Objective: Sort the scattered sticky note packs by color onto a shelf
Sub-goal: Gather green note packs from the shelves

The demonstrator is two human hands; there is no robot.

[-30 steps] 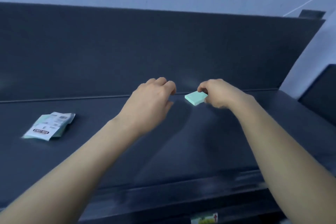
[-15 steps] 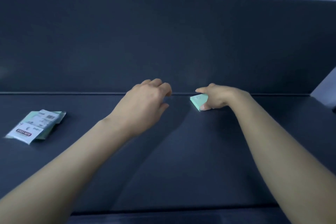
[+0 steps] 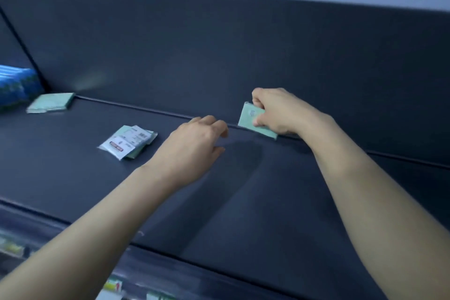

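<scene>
Green sticky note pack (image 3: 253, 120), stood on its lower edge against the back panel (image 3: 219, 44) of the dark shelf (image 3: 243, 190), at about 1 o'clock from the frame centre. The right hand (image 3: 280, 112) pinches it: fingers (image 3: 258, 98) curl over its top edge, and the thumb appears to press on the facing side, with the rest of the pack showing to the left of the palm. The left hand (image 3: 194, 146) hovers at 8 o'clock of the pack, empty, fingers loosely bent and slightly apart, apparently touching nothing. At 9 o'clock of that hand lie two wrapped packs (image 3: 127, 141), overlapping and flat; farther toward 10 o'clock a further green pack (image 3: 51, 102) rests in the shelf's back corner, just beside a blue bundle (image 3: 14, 87).

Risk, as judged: the pack is tilted on one edge, so on release it may slide forward or fall flat, the smooth shelf giving little hold. The wrapper may also slip in so narrow a pinch. The left hand stands near enough to knock the wrapped packs out of place.
</scene>
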